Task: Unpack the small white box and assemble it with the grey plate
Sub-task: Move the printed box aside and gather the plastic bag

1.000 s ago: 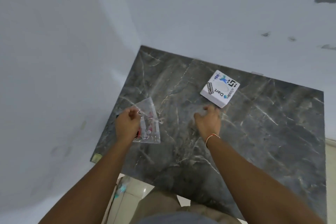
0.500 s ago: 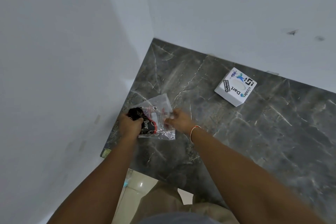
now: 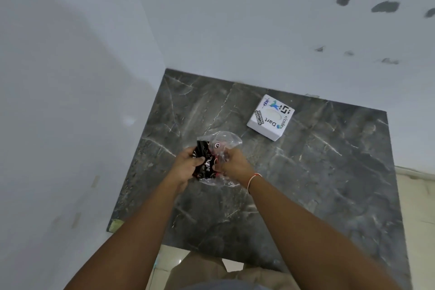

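A small white box (image 3: 270,117) with printed stickers lies on the dark grey marble plate (image 3: 306,172), to the back right of my hands. Both hands hold a clear plastic bag (image 3: 223,142) above the middle of the plate. My left hand (image 3: 188,163) grips a black item with white lettering (image 3: 204,162) that sticks out of the bag. My right hand (image 3: 231,166) pinches the crumpled plastic beside it. Something red shows inside the bag, mostly hidden.
White walls meet in a corner behind the slab's back left. The marble plate's near edge ends above a pale tiled floor (image 3: 169,256). My knees (image 3: 211,273) are below it.
My right hand left the spot near the white box and joined the left on the bag. The bag has come up off the plate, and the black item now sticks out.
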